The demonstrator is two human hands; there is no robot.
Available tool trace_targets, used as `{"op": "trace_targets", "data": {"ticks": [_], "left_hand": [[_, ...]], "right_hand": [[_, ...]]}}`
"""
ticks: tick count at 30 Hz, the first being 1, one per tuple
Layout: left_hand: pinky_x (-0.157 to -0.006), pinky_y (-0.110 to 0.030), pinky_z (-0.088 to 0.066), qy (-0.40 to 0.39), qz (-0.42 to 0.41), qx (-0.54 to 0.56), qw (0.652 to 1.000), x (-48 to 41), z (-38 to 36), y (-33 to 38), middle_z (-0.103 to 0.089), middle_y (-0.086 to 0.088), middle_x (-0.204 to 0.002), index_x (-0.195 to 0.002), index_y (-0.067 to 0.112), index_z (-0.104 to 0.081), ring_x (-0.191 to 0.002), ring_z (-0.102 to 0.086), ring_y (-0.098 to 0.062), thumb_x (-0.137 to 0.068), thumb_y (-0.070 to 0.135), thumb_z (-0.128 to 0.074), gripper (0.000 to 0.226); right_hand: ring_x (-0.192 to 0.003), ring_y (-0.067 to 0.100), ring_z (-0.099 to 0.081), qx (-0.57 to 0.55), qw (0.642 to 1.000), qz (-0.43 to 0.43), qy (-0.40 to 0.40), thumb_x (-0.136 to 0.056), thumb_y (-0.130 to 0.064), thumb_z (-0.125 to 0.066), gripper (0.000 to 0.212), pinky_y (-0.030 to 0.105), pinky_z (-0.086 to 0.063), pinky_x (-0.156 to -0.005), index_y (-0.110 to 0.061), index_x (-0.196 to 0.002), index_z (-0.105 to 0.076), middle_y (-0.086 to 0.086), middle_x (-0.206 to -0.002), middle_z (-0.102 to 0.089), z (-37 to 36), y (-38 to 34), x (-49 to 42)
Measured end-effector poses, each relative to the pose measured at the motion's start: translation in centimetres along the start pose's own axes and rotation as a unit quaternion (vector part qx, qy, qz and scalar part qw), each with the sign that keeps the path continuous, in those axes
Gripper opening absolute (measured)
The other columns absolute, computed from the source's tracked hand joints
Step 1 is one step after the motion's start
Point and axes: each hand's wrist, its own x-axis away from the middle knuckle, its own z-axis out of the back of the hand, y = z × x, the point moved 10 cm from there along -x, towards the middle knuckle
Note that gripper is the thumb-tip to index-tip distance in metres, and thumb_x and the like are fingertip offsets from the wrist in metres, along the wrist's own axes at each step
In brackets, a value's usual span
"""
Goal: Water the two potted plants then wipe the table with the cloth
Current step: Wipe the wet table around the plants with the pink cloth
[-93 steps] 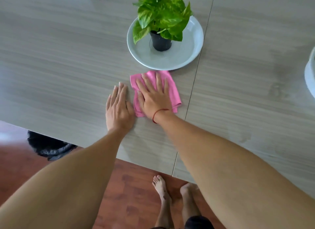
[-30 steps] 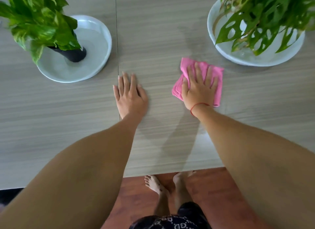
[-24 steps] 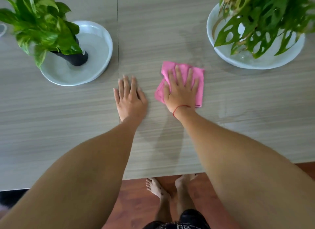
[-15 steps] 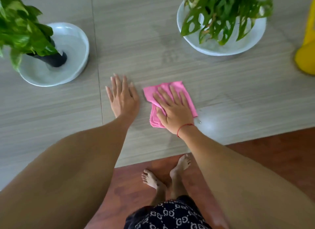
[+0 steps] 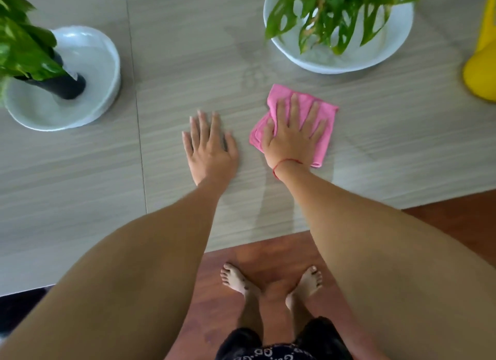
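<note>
A pink cloth (image 5: 326, 134) lies folded on the grey wood-grain table (image 5: 188, 64). My right hand (image 5: 294, 134) presses flat on the cloth with fingers spread. My left hand (image 5: 210, 147) rests flat on the bare table just left of it, holding nothing. A leafy plant in a black pot (image 5: 64, 84) stands in a white dish (image 5: 102, 64) at the left. A second plant with split leaves (image 5: 330, 10) sits in a white dish (image 5: 375, 56) at the upper right, just beyond the cloth.
A yellow container (image 5: 483, 64) stands at the right edge of the table. A seam (image 5: 138, 123) runs across the tabletop left of my left hand. The table's near edge lies just behind my wrists, with red-brown floor (image 5: 268, 257) and my bare feet below.
My right hand has slid the cloth away from the table edge and to the right, toward the right-hand dish. My left hand stays flat in about the same spot.
</note>
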Motion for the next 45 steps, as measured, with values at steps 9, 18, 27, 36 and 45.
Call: {"op": "trace_targets", "data": {"ticks": [9,18,27,36,45], "left_hand": [[-0.121,-0.042,0.001,0.032,0.122,0.037,0.991,2.8,1.2,-0.3,-0.010,-0.007,-0.162,-0.153,0.017,-0.025,-0.150,-0.002,-0.024,-0.101,0.024,-0.030,0.053],[-0.121,-0.041,0.001,0.012,0.095,0.005,0.995,3.5,0.5,0.9,-0.011,-0.007,-0.162,-0.153,0.020,-0.024,-0.150,-0.002,-0.021,-0.100,0.045,-0.028,0.059],[-0.121,-0.039,0.001,0.037,0.094,0.014,0.995,3.3,0.4,0.4,-0.016,-0.005,-0.161,-0.151,0.022,-0.028,-0.150,-0.006,-0.020,-0.101,0.036,-0.028,0.052],[-0.121,-0.044,0.003,0.022,0.087,0.012,0.996,4.8,0.2,6.2,-0.012,-0.009,-0.161,-0.153,0.019,-0.024,-0.150,-0.004,-0.023,-0.099,0.029,-0.035,0.056],[-0.121,-0.042,0.001,-0.021,-0.013,0.018,1.000,7.5,-4.2,13.6,-0.013,-0.005,-0.162,-0.152,0.024,-0.025,-0.150,-0.005,-0.019,-0.100,0.041,-0.030,0.055]], "right_hand": [[-0.148,0.029,-0.006,0.004,0.964,0.257,-0.070,-0.090,-0.044,-0.015,0.059,0.051,-0.004,-0.121,-0.034,-0.147,-0.024,-0.006,-0.158,-0.018,0.1,2.2,7.0],[-0.147,0.034,0.004,0.011,1.000,-0.005,-0.009,-0.098,-0.045,-0.022,0.053,0.056,0.003,-0.119,-0.037,-0.149,-0.006,-0.008,-0.160,-0.001,3.8,15.6,0.7],[-0.145,0.040,0.012,0.001,0.991,0.124,-0.044,-0.099,-0.048,-0.022,0.056,0.062,0.005,-0.116,-0.031,-0.150,-0.003,-0.003,-0.161,0.005,0.1,1.4,1.4],[-0.149,0.024,-0.005,0.005,0.977,0.206,-0.048,-0.089,-0.043,-0.011,0.060,0.041,0.004,-0.120,-0.034,-0.147,-0.023,-0.006,-0.159,-0.014,2.0,8.4,8.0],[-0.147,0.027,-0.012,0.028,0.999,-0.005,0.017,-0.087,-0.048,-0.012,0.063,0.049,-0.008,-0.120,-0.035,-0.149,-0.016,-0.010,-0.159,-0.012,7.0,24.7,5.3]]}}
